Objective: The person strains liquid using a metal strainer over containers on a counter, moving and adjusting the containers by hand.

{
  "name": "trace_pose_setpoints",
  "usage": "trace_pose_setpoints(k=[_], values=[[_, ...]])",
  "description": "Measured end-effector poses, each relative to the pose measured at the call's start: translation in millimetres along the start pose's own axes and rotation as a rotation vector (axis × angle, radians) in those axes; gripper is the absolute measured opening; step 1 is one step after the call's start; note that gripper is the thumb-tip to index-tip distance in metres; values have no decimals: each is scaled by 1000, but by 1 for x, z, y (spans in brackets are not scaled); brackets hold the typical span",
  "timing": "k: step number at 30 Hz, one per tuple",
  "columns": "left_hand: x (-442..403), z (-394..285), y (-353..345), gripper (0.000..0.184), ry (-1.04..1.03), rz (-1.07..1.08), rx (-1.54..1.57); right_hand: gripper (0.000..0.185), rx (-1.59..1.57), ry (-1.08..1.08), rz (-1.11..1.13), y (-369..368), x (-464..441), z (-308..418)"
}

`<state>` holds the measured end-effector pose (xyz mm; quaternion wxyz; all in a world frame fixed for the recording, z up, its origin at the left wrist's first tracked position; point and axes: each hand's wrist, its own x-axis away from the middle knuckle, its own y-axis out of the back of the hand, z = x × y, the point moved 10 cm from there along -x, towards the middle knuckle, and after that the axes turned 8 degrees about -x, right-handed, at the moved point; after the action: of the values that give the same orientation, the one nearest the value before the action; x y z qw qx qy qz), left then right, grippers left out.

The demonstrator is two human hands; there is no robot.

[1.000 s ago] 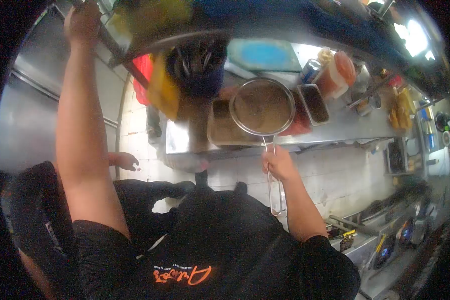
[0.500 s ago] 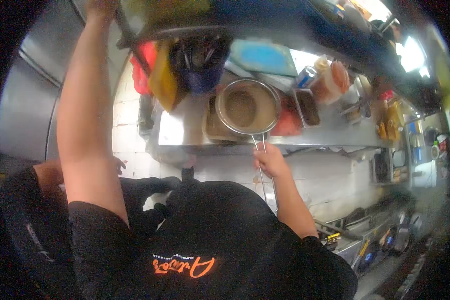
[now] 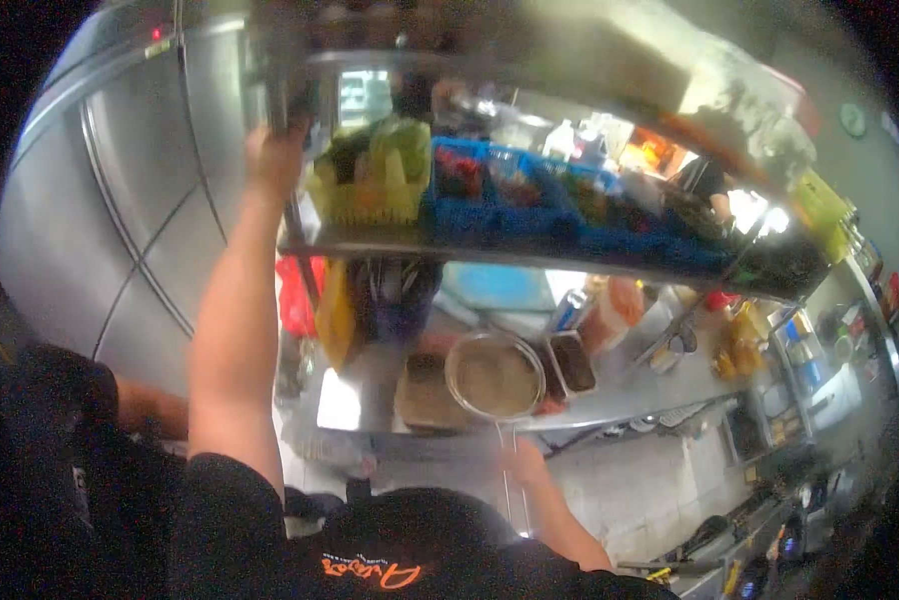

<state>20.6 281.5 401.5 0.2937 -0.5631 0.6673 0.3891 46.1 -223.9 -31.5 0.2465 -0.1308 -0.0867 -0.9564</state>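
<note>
My right hand (image 3: 523, 462), somewhat blurred, is closed round the wire handle of a round metal strainer (image 3: 495, 376). The strainer is over the front of the steel counter, between a rectangular container (image 3: 425, 393) on its left and a smaller dark-filled tray (image 3: 571, 364) on its right. My left arm reaches up to the left end of the shelf. There my left hand (image 3: 275, 155) is closed at the metal shelf post (image 3: 292, 215).
Blue crates (image 3: 500, 200) and a yellow-green basket (image 3: 370, 195) stand on the shelf. Below are a blue board (image 3: 500, 287), a can (image 3: 569, 309) and an orange-red tub (image 3: 620, 305). Steel doors (image 3: 145, 190) and another person's dark sleeve (image 3: 65, 390) are at left.
The view has tilted up, so the shelf with its crates now shows and the counter sits lower. My right hand still holds the strainer; my left hand stays up by the post.
</note>
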Motion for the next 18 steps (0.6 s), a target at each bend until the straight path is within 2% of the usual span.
trace_pose_setpoints(k=[3,5,9,11,12,14,15,17,18], values=[[0,-16,4,32,-175,-44,-106,20,17,49,74,-1,-12,-16],[-3,-8,-3,31,-242,-21,-172,23,151,162,136,-9,-12,2],[2,-11,-1,30,-2,54,114,29,280,382,211,-17,-23,-11],[-12,22,-18,26,-21,66,-26,30,512,594,249,-24,-24,-8],[-11,22,-20,26,-31,86,-103,26,409,498,254,-21,-22,-10],[16,11,-8,35,36,62,-11,22,194,313,235,-14,-16,-15],[39,1,3,43,67,54,31,20,-9,17,158,-8,-10,-21],[101,-9,19,61,-183,-47,-150,19,-250,-78,141,-3,-10,-35],[142,-15,25,58,-206,-17,-22,19,-185,-62,168,-2,-8,-26]])
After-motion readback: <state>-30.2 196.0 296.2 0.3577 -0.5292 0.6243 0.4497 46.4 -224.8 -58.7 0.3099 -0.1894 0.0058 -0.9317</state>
